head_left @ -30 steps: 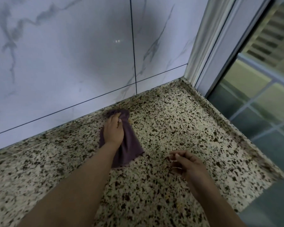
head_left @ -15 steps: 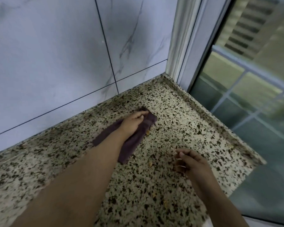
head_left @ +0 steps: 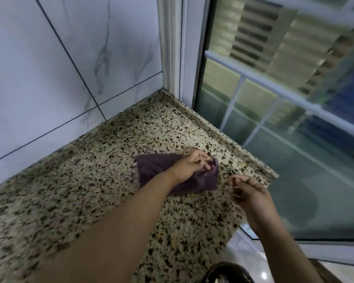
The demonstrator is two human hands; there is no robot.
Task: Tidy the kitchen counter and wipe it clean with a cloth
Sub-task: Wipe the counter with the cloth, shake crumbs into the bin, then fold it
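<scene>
Nearest, bottom edge: dark round rim of some container (head_left: pixel 227 271), mostly cut off; contents too dark to tell. It sits below the counter's near right end, over glossy pale floor (head_left: pixel 251 254).

My right hand (head_left: pixel 248 189) hovers at the counter's right edge, fingers curled loosely inward, thumb against the forefinger; whether it pinches anything I cannot tell. It is just beside the cloth, not touching it.

My left hand (head_left: pixel 189 167) reaches across from the left, pressed down on the purple cloth (head_left: pixel 153 168), fingers bunching its right end into folds. The cloth lies flat on the speckled granite counter (head_left: pixel 80 180), near the right edge, short of the raised lip (head_left: pixel 223 137) that runs along that side. A few pale crumbs (head_left: pixel 189 194) show at the cloth's near edge.

Left of the cloth the granite lies open to the wall; bare stone in the far corner too.

Far: marble-veined wall tiles (head_left: pixel 49 68) with dark grout lines, meeting a white window frame (head_left: pixel 172 48) at the corner. Right of it, glass (head_left: pixel 294 139), blurred buildings outside.
</scene>
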